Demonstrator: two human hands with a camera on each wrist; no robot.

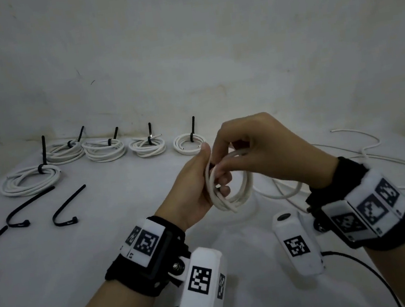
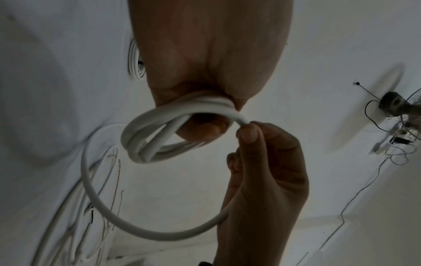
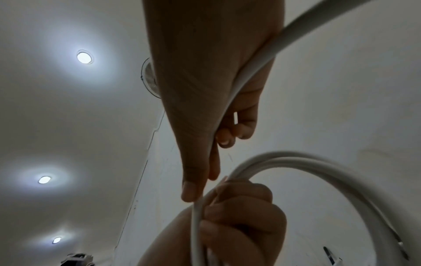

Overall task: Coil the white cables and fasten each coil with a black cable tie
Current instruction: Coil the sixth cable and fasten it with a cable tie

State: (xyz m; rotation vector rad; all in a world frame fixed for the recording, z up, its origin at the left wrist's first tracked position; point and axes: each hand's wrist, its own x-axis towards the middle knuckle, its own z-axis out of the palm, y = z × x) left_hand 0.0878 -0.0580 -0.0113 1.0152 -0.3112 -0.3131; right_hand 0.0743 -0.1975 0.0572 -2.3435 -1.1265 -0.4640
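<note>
My left hand (image 1: 208,175) grips a coil of white cable (image 1: 237,195) of several loops, held above the table's middle. My right hand (image 1: 234,149) pinches the same cable's free strand (image 2: 241,120) right at the left hand's fingers. From the right palm that strand (image 3: 248,72) runs down in a wide loop (image 2: 95,203). Several tied white coils (image 1: 104,150) with upright black ties stand in a row at the back left. Loose black cable ties (image 1: 68,207) lie at the left. More loose white cable (image 1: 365,150) trails at the right.
The table (image 1: 118,228) is draped in white cloth and backs onto a white wall (image 1: 183,52). Thin black wires (image 1: 365,265) run from the wrist cameras near the front edge. A fan (image 2: 401,104) shows on the wall in the left wrist view.
</note>
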